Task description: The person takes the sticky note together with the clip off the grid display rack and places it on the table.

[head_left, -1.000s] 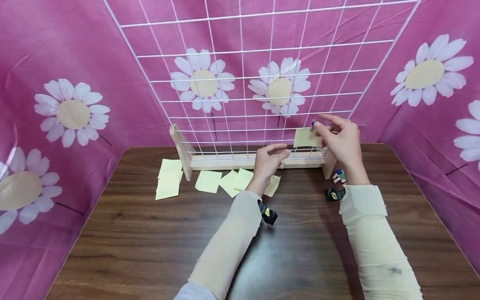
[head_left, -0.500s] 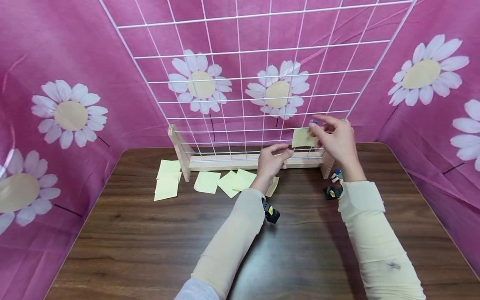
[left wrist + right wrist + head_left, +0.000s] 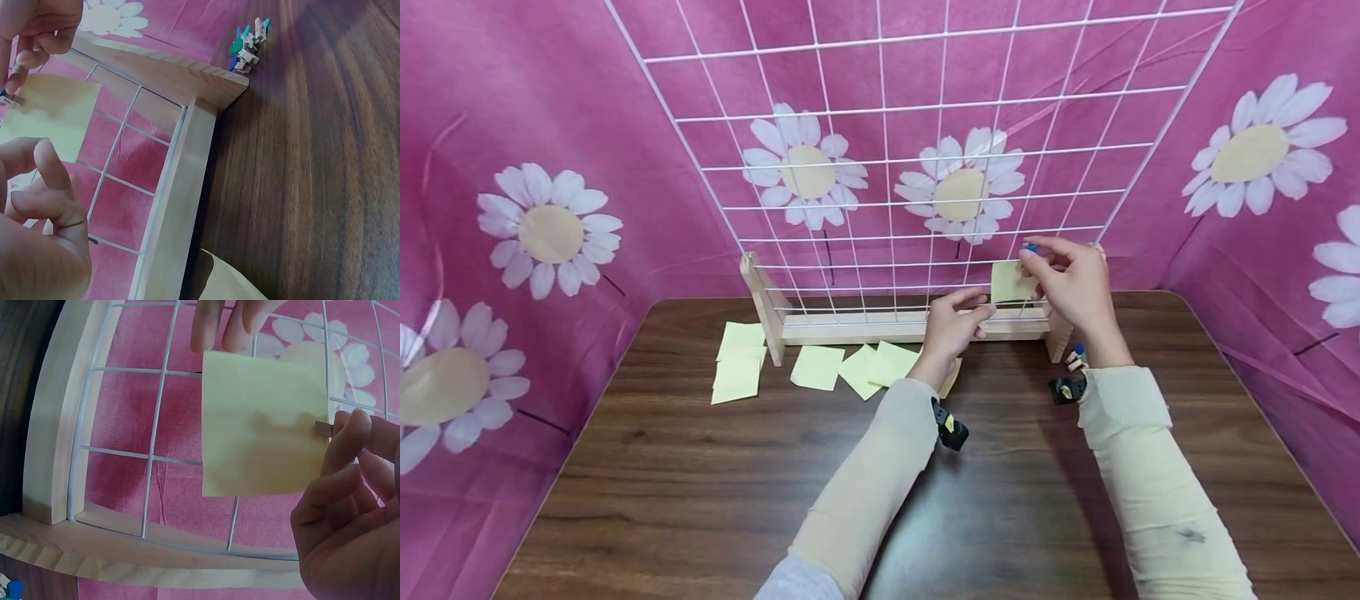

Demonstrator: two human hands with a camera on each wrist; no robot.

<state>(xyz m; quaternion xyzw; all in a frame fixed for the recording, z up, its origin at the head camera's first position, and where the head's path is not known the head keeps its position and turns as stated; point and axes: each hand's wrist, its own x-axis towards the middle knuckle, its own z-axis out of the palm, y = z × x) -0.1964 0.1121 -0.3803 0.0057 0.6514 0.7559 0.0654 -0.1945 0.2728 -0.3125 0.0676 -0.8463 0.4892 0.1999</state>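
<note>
My right hand [image 3: 1077, 279] pinches a small blue-topped clothespin [image 3: 1030, 247] at the upper edge of a pale yellow sticky note [image 3: 1011, 282]. Against the lower right of a white wire grid [image 3: 886, 158] the note stands upright. In the right wrist view the clothespin's wooden tip [image 3: 323, 429] overlaps the note's edge, while my fingers cover the rest of it. My left hand [image 3: 951, 330] hovers by the note's left side, fingers bent loosely and nothing seen between them. Its fingertips [image 3: 204, 339] lie right at the note's edge in that view.
A wooden stand [image 3: 865, 327] supports the grid on the brown table [image 3: 700, 500]. Several loose sticky notes [image 3: 817, 367] lie before and left of it. More small clothespins [image 3: 249, 47] with blue and green tops lie by the stand's right foot. Pink flowered cloth [image 3: 662, 192] surrounds the table.
My left hand has shifted slightly right, closer to the note. My right hand stays at the note's upper edge with the clothespin, moving only a little.
</note>
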